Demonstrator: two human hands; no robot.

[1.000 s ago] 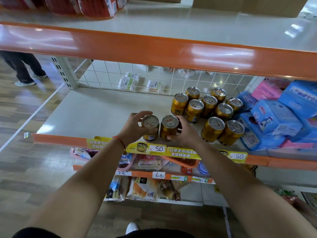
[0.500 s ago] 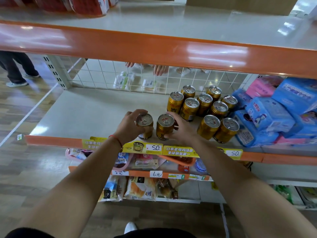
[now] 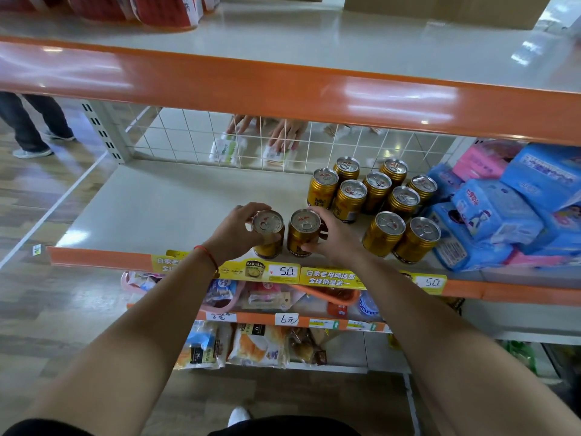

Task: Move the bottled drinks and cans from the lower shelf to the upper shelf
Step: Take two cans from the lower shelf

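Left grip [image 3: 233,236] around left can [image 3: 268,223], right grip [image 3: 335,241] around right can [image 3: 305,221].

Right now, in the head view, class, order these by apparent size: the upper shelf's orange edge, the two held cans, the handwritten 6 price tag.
1. orange edge, largest by far.
2. left can in the left hand and right can in the right hand: alike, so unranked.
3. price tag, smallest.

You can read "白象老母鸡汤面 全球销量第一" on the yellow strip [image 3: 330,276]. The left price tag [image 3: 287,271] and right price tag [image 3: 433,282] beside it say "5.0", and the handwritten tag [image 3: 286,319] below it says "6元".
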